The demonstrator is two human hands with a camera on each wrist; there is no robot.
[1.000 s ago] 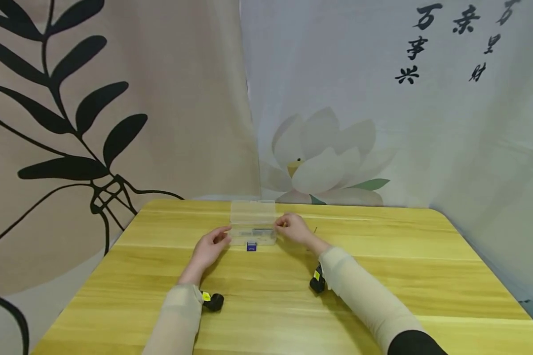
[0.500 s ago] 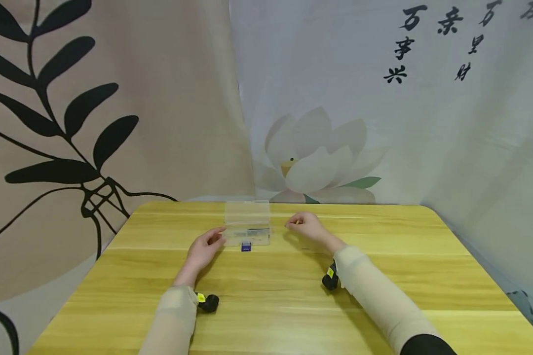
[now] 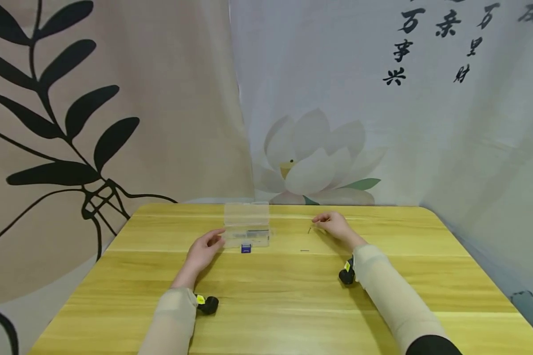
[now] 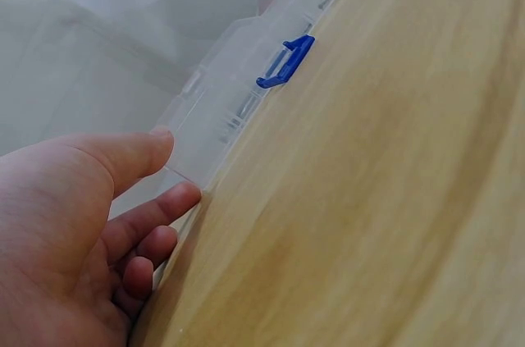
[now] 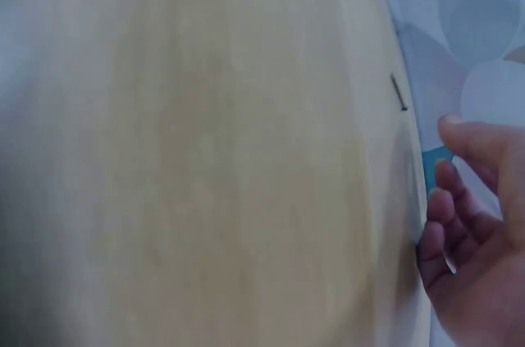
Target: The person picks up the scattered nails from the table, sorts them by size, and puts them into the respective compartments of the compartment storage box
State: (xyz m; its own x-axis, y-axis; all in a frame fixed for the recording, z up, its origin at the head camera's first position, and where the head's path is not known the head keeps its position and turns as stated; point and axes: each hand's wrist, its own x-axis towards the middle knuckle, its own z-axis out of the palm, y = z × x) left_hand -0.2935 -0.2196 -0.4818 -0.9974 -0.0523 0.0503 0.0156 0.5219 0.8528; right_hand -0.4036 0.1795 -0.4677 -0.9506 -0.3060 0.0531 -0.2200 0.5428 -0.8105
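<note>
A clear plastic box (image 3: 231, 238) with a blue latch (image 3: 246, 249) stands with its lid (image 3: 247, 214) raised at the far middle of the table. Thin dark pieces lie inside it. My left hand (image 3: 204, 252) rests at the box's left end. In the left wrist view its thumb and index fingertip touch the corner, the other fingers loosely bent. My right hand (image 3: 335, 225) is right of the box, its fingers loosely curled with a gap between thumb and index finger. Just left of its fingertips is a small thin nail or screw (image 5: 399, 93). A second thin piece (image 3: 304, 250) lies nearer me.
The box sits close to the far edge of the wooden table (image 3: 266, 305), with a printed cloth (image 3: 328, 74) hanging behind it. Black wrist cameras (image 3: 209, 305) sit below both hands, near the tabletop.
My right hand has moved from the box's right end rightward to beside the small nail or screw. The left hand stays at the box. The view has shifted slightly to the right.
</note>
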